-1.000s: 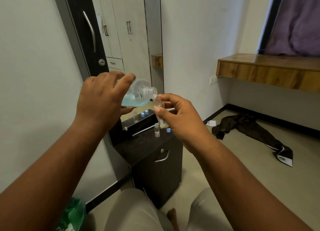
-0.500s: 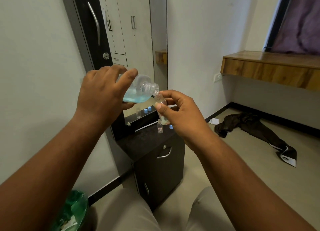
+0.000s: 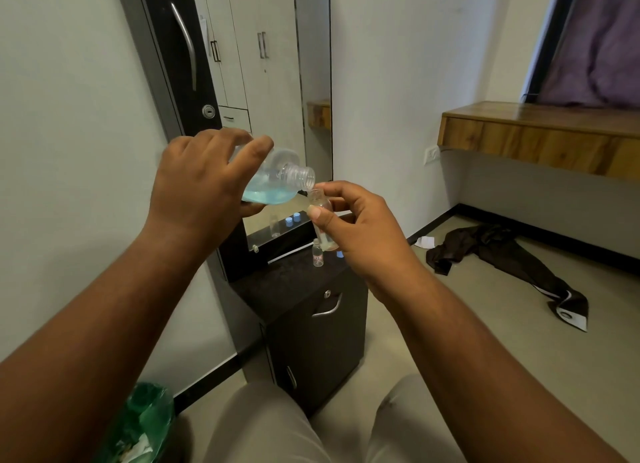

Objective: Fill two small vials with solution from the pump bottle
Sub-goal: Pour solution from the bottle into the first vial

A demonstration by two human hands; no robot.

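Left hand [image 3: 204, 188] gripping tilted bottle [image 3: 277, 182], right hand [image 3: 360, 227] pinching vial [image 3: 320, 206], labels unreadable

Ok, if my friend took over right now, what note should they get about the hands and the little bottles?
Left hand: grips the bottle, cap off, tipped with its mouth at the vial's opening; blue solution inside.
Right hand: pinches the vial, tilted towards the bottle.
Second vial: upright and uncapped on the black cabinet, a blue cap beside it.
Done: pour lined up. How full the held vial is, cannot tell.
Left: finish this vial, fill the second.
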